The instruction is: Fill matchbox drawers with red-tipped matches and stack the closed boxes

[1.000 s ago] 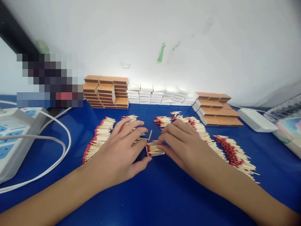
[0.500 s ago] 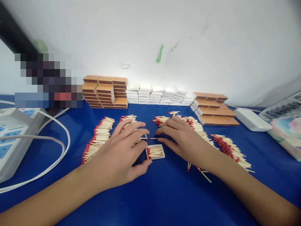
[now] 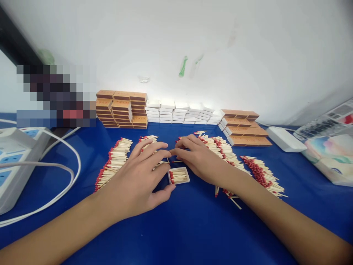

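Observation:
A small white matchbox tray lies on the blue table, with red-headed matches in it. My left hand is open beside it, fingers spread, thumb tip close to the tray's near left corner. Just behind the tray, my right hand hovers with bent fingers, its fingertips near those of the left. Its thumb is apart from the fingers and I see nothing held. A loose match lies under them, partly hidden. Heaps of matches spread at left, and more matches lie behind and beneath my right forearm.
Brown matchboxes are stacked at the back left, with more matchboxes at right and white trays between. A power strip with white cables stands at left. A white adapter and a soft pack sit at right.
My right hand has moved left, its fingertips now reaching over the loose match toward my left fingers. My left hand holds nearly the same pose. The whole view has shifted slightly.

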